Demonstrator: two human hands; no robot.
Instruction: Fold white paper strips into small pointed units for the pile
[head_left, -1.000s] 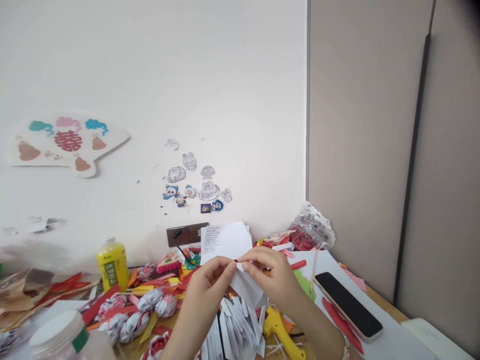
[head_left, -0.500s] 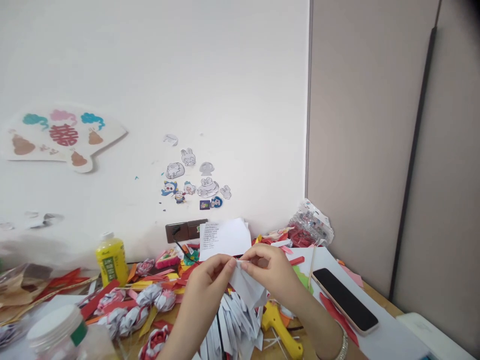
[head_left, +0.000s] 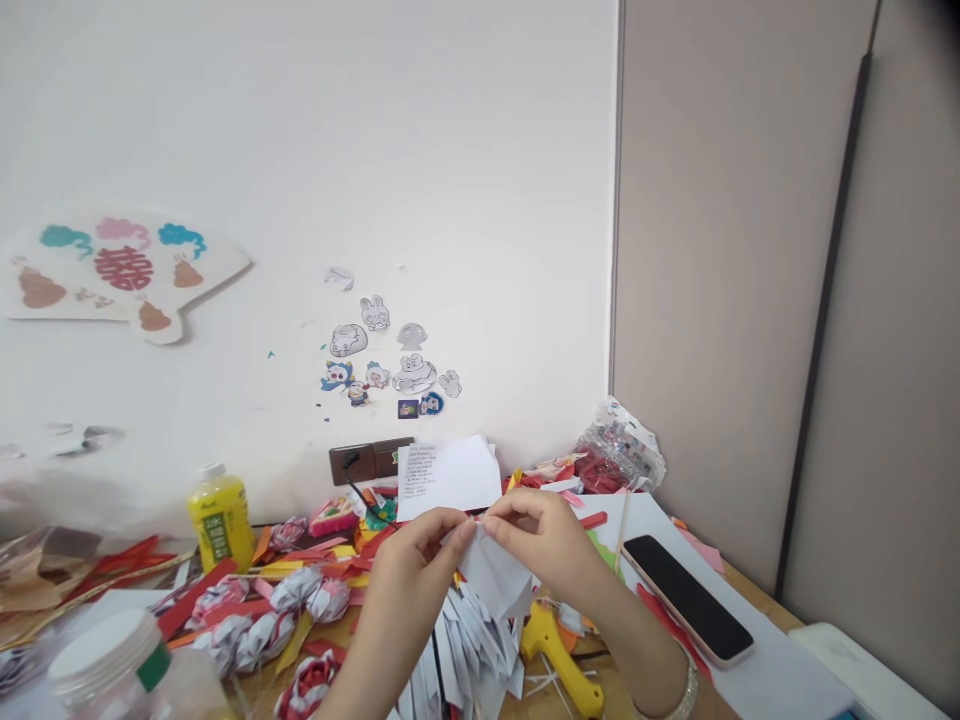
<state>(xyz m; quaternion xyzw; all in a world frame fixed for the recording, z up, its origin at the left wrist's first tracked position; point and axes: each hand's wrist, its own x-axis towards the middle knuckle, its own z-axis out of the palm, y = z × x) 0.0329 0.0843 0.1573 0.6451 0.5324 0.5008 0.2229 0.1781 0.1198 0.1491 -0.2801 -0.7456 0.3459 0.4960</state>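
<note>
Between my two hands hangs a piece of white paper (head_left: 496,572), pinched at its top edge. My left hand (head_left: 426,555) is closed with thumb and forefinger on the paper's upper left corner. My right hand (head_left: 541,540) pinches the same edge just beside it, so the fingertips nearly touch. Below the paper lies a heap of white paper strips (head_left: 450,655), partly covered by my left forearm. A yellow glue gun (head_left: 559,660) rests under my right wrist.
Rolled paper flowers (head_left: 251,635) and coloured paper scraps crowd the left. A yellow bottle (head_left: 221,520) and a white-lidded jar (head_left: 109,665) stand there. At right a phone (head_left: 686,600) lies on white sheets. Behind my hands, a written sheet (head_left: 450,480) leans near a power socket (head_left: 360,463).
The fingertips shift slightly along the paper's top edge, and the hanging paper turns a little. Both hands keep their pinch. The whole view drifts slightly.
</note>
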